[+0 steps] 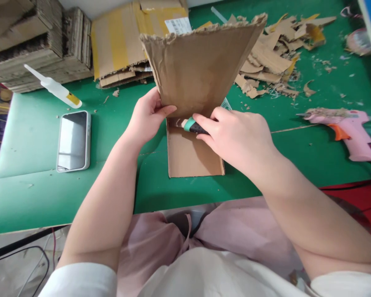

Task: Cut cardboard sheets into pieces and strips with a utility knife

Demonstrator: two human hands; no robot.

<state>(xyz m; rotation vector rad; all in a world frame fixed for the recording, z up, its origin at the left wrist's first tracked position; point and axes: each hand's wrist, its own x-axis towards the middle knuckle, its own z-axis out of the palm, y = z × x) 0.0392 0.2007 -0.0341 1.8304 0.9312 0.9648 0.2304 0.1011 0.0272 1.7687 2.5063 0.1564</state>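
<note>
A folded piece of cardboard [200, 70] is in front of me, its upper panel tilted up with a ragged top edge and its lower panel flat on the green table. My left hand [148, 115] pinches the left edge of the raised panel near the fold, thumb on the inner face. In my right hand [235, 132] is a utility knife [191, 125] with a green and black handle. Its blade points left and lies along the fold, close to my left thumb. How deep the blade sits in the cardboard I cannot tell.
A phone [73, 141] and a white bottle with a thin nozzle [60, 91] lie at left. Cardboard stacks [74, 45] and a taped piece [120, 41] stand behind. Torn scraps [272, 57] are heaped at back right; a pink glue gun [355, 132] and tape roll [359, 42] lie right.
</note>
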